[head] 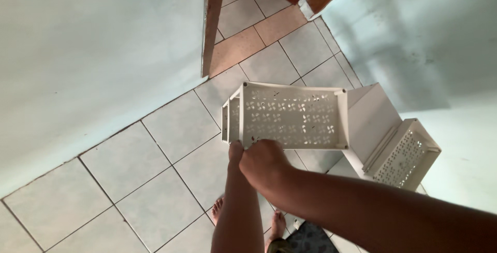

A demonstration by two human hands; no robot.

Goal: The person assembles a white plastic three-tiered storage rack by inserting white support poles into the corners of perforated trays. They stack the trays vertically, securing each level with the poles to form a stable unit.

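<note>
Both hands — left (235, 152), right (263, 164) — grip a white rack's (295, 116) near edge, fingers curled closed, above floor tiles (155, 180).

Pale tiled floor (155, 180) — light-blue walls (77, 51)

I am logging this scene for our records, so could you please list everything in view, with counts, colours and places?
perforated plastic shelf tray: one, off-white, held up above the floor at centre, tipped so its patterned face shows.
second shelf unit: one, off-white, on the floor at right, leaning by the wall.
floor tiles: many, pale grey, with a strip of tan tiles near the doorway.
walls: two, pale blue-green, at left and at right.
wooden door frame: one, red-brown, top centre.
bare feet: two, bottom centre on the tiles.
left hand: one, at the tray's lower left corner.
right hand: one, its grip closed on the tray's lower edge.
</note>
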